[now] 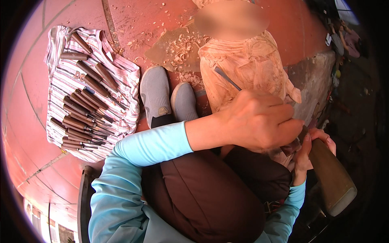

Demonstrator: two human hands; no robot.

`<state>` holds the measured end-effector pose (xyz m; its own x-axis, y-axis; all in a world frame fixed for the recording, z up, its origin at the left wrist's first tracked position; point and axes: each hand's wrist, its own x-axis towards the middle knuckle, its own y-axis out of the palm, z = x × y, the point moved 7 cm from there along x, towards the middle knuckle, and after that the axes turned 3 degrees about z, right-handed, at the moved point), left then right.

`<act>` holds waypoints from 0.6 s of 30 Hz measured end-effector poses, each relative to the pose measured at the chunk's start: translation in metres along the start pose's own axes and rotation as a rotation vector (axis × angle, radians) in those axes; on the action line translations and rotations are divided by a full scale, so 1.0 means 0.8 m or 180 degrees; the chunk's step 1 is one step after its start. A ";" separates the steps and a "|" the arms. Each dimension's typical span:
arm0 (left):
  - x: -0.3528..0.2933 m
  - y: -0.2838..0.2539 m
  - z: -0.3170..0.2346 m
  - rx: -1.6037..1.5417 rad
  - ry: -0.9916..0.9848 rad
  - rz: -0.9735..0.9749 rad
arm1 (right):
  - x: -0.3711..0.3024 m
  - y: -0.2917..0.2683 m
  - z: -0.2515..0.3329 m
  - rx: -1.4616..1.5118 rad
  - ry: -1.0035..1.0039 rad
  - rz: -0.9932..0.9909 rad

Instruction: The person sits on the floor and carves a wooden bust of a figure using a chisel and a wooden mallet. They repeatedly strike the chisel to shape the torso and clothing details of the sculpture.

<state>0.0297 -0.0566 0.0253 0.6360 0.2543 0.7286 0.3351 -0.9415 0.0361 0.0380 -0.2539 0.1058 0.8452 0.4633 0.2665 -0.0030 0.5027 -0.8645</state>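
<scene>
My left hand point(259, 119) is closed around a chisel point(227, 77); its metal blade points up and to the left, over the robe of a carved wooden figure point(247, 65). The fist hides the chisel's handle. To its right, my right hand point(314, 148) grips the narrow end of a wooden mallet point(333, 178), whose thick end slants down to the right. The figure has carved folds and a part jutting out at its right side; its upper part is blurred. I cannot tell whether the blade touches the wood.
A striped cloth shirt point(93, 52) lies on the red tiled floor point(26, 101) at left, with several wooden-handled chisels point(83, 109) on it. Wood shavings point(182, 48) are scattered beyond my grey shoes point(156, 91). A grey slab point(318, 77) is right of the figure.
</scene>
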 end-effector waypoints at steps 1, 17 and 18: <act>0.000 0.000 0.000 -0.0001 -0.0009 0.0004 | 0.001 -0.001 0.001 0.0071 -0.0019 -0.0016; -0.003 -0.006 0.014 0.0008 -0.0097 -0.0169 | -0.004 0.006 -0.018 -0.1054 -0.0449 0.0329; 0.001 -0.007 0.014 -0.0021 -0.0110 -0.0244 | -0.014 -0.001 -0.033 -0.2262 -0.0525 0.0917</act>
<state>0.0363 -0.0482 0.0179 0.6323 0.3331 0.6994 0.3792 -0.9204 0.0955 0.0424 -0.2787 0.0926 0.7726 0.6349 0.0021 0.1799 -0.2157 -0.9598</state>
